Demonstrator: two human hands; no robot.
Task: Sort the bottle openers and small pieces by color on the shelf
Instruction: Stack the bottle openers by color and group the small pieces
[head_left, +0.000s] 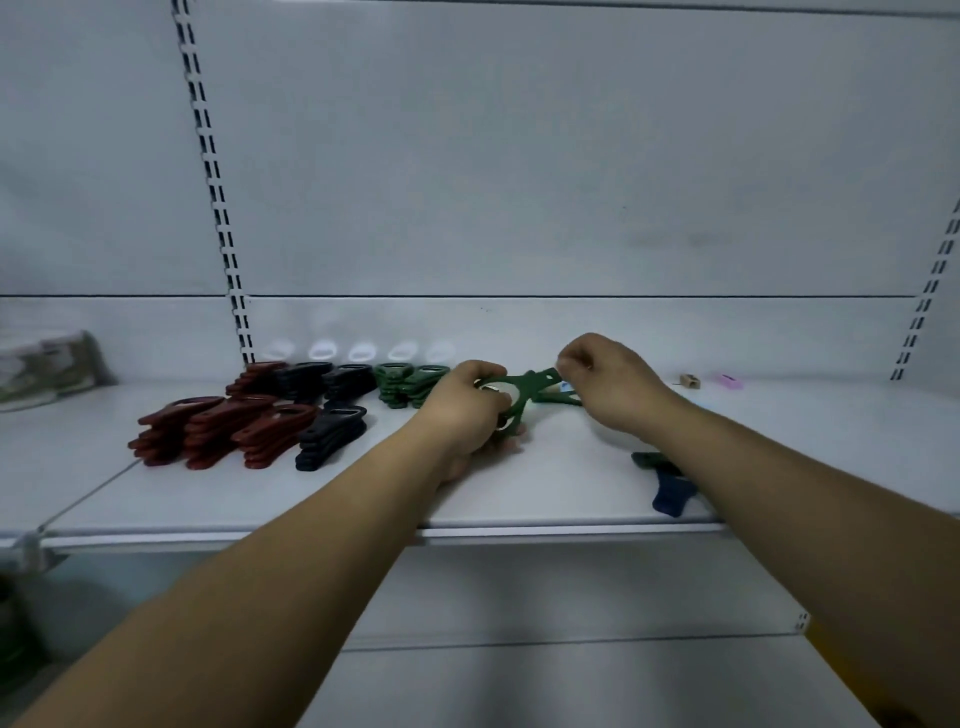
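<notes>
My left hand (470, 410) grips the ring end of a green bottle opener (522, 392) held just above the white shelf (519, 499). My right hand (605, 382) pinches the opener's other end. More green openers (558, 399) lie under it. Sorted stacks stand to the left: red openers (218, 431), dark navy openers (332, 436) and green openers (408, 387). A green opener (652, 460) and a blue opener (672, 493) lie near the shelf's front edge, partly hidden by my right forearm.
A small tan piece (690, 382) and a pink piece (730, 381) lie at the back right. A packaged item (47, 371) sits at the far left. Slotted uprights (223, 234) run up the back panel. A lower shelf (571, 675) is below.
</notes>
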